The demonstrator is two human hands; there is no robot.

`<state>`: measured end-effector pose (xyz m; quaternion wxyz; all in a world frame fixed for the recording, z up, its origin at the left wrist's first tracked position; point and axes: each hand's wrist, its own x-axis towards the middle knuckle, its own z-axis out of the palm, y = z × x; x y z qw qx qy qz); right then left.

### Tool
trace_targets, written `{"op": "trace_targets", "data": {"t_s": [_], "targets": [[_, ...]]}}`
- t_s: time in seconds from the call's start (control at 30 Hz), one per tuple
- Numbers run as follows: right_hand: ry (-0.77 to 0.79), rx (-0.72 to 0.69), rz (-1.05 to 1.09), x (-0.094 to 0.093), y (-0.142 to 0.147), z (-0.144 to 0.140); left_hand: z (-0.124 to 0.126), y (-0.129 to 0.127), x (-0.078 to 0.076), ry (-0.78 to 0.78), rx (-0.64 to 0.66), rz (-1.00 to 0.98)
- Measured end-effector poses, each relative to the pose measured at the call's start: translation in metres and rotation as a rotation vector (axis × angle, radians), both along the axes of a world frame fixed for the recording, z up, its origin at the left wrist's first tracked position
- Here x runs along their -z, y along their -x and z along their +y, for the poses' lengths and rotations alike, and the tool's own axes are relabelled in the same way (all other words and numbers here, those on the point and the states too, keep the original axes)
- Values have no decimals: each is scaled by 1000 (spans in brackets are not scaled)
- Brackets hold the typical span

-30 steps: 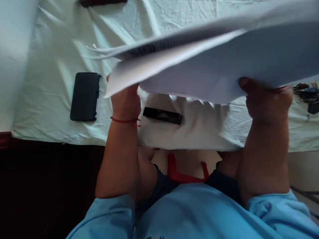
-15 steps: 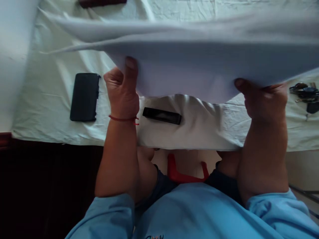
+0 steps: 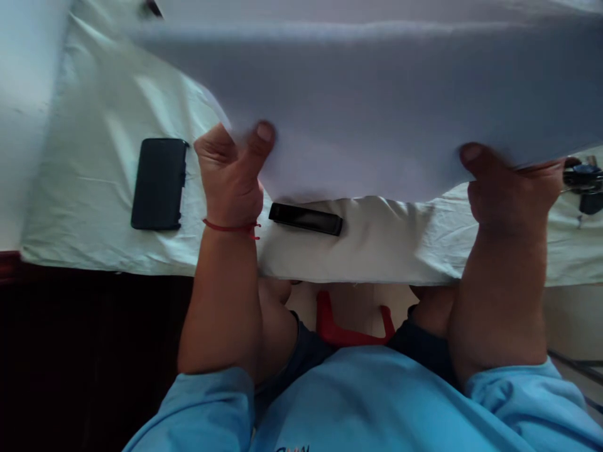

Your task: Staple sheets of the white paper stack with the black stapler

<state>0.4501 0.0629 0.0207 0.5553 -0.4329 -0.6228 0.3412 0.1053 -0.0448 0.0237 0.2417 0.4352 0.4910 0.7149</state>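
A large white sheet (image 3: 358, 125), paper by its look and blurred by motion, is held up above the cloth-covered table. My left hand (image 3: 233, 166), with a red string round the wrist, grips its near left part, thumb on top and fingers hidden beneath. Further right, my right hand (image 3: 511, 185) pinches the near edge the same way. Below the sheet's near edge lies a slim black case-like object (image 3: 306, 218). A black smartphone (image 3: 160, 183) rests to the left of my left hand.
A pale wrinkled cloth (image 3: 94, 207) covers the table, whose front edge runs just before my lap. Keys (image 3: 588, 185) lie by my right hand, partly hidden. A dark object (image 3: 153, 9) shows at the far left. Something red (image 3: 351, 336) stands between my legs.
The sheet has tilted to show more of its face, and its near edge has come closer to the black case. My right hand has shifted slightly right, partly covering the keys.
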Motion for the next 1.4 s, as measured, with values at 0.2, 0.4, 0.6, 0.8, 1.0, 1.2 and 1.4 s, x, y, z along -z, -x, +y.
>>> {"op": "trace_targets", "data": {"t_s": [0.2,0.4,0.6,0.8,1.0,1.2,1.4], "targets": [[139,-59,-91,-7,-10,-11,5,1,4,43,59,17],[242,151,-289,-13,-16,-18,-2,-3,1,217,94,90],[162,67,-293,-8,-19,-15,-5,14,8,179,113,255],[363,150,-293,-18,-15,-24,-1,16,-6,88,337,255],[408,208,-354,-19,-16,-23,0,19,2,228,366,324],[390,154,-325,-19,-15,-22,-1,19,0,197,384,196],[311,159,-351,-17,-17,-22,9,32,26,325,238,29]]}}
